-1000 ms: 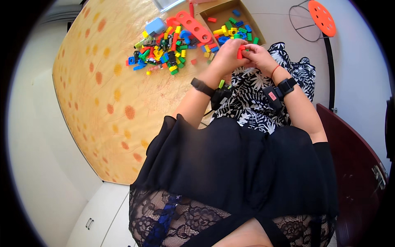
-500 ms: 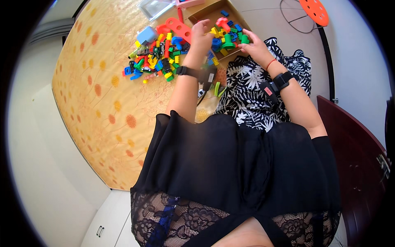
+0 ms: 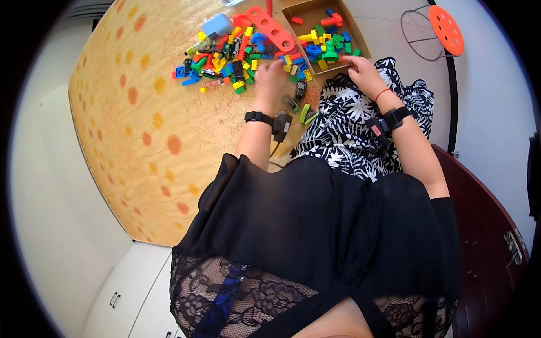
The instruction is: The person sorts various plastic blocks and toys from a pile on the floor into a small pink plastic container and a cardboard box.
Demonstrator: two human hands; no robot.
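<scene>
My left hand (image 3: 270, 80) is over the near right side of a pile of colourful toy blocks (image 3: 228, 53); its fingertips are blurred, so any small piece in them cannot be made out. With bent fingers, my right hand (image 3: 365, 74) grips the near right edge of an open brown cardboard box (image 3: 314, 11). Inside that box lie a green toy bolt (image 3: 330, 52), a yellow toy bolt (image 3: 309, 37), a red knobbed piece (image 3: 333, 20) and several small blocks. Between pile and box lies a long red strip with holes (image 3: 270, 29).
A light blue block (image 3: 217, 26) sits at the pile's far side. Closer to me are a dark toy car (image 3: 300, 91) and a bright green piece (image 3: 305, 112). A flowered yellow mat (image 3: 152, 141) covers the left. An orange stool (image 3: 446, 30) stands far right.
My left hand has come away from the box's left edge, nearer to me and onto the pile. My right hand has drawn back from the green pieces to the box's edge. The view has shifted slightly.
</scene>
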